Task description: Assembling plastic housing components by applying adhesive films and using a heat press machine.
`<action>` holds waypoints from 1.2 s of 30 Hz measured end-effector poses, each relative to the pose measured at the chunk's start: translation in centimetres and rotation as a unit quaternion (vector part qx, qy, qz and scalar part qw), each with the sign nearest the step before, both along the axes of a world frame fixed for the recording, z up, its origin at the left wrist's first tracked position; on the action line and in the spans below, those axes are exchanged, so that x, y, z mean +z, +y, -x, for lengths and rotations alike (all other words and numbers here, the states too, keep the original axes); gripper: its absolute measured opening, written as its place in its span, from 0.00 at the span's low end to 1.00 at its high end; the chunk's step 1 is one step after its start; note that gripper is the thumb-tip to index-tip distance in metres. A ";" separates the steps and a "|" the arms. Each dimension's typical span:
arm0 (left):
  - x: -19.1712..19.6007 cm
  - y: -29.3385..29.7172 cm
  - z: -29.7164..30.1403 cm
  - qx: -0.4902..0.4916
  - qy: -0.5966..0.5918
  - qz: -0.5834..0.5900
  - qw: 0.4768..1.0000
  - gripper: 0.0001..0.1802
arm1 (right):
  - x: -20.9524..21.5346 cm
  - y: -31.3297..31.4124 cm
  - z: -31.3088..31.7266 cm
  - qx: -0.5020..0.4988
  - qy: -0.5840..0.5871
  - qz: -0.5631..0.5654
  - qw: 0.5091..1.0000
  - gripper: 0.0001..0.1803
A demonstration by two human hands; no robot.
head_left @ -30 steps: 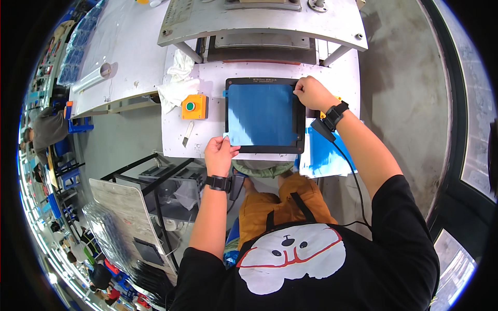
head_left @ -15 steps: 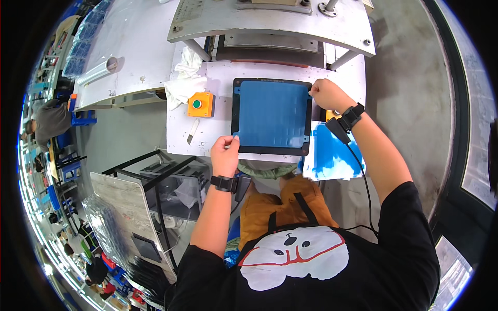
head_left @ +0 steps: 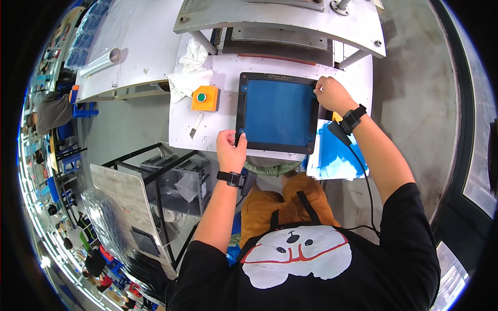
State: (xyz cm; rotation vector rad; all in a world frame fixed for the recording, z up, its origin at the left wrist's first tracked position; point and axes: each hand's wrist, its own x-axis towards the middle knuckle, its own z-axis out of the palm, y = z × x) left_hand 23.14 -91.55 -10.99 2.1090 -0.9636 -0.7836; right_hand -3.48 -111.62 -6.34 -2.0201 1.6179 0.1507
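A flat rectangular panel with a black frame and a blue face (head_left: 278, 111) is in front of me over the white worktop. My left hand (head_left: 231, 150) is closed on its near left corner, thumb on the frame and fingers along the side edge. At the far right corner, my right hand (head_left: 333, 96) pinches the frame's edge with bent fingers. Whether the panel touches the worktop or is slightly raised, I cannot tell. Left of it lie a small knife with a white handle (head_left: 197, 123) and an orange box with a green button (head_left: 206, 98).
A metal press-like frame (head_left: 280, 26) stands beyond the panel. White cloths (head_left: 189, 78) lie at the worktop's (head_left: 179, 129) left. Blue-and-white sheets (head_left: 337, 155) stick out at the right, beside a second orange box (head_left: 337, 117). A cable (head_left: 367, 192) hangs from my right wrist.
The panel's blue face has turned darker and lost its glare, as if its tilt changed. My left thumb and fingers have spread farther apart at the corner. The whole view has shifted slightly.
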 end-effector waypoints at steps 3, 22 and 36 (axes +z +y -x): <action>0.5 0.3 -0.1 -0.013 0.024 0.071 0.997 0.12 | 0.4 0.1 0.8 -0.027 -0.037 0.027 0.999 0.10; 3.1 -3.4 -3.1 -0.359 -0.217 0.035 0.907 0.03 | -0.1 0.9 0.9 0.131 -0.035 0.080 0.988 0.05; 3.4 -4.3 -4.6 -0.397 -0.187 0.007 0.898 0.03 | 0.4 -0.2 -0.1 0.198 0.020 0.072 0.977 0.05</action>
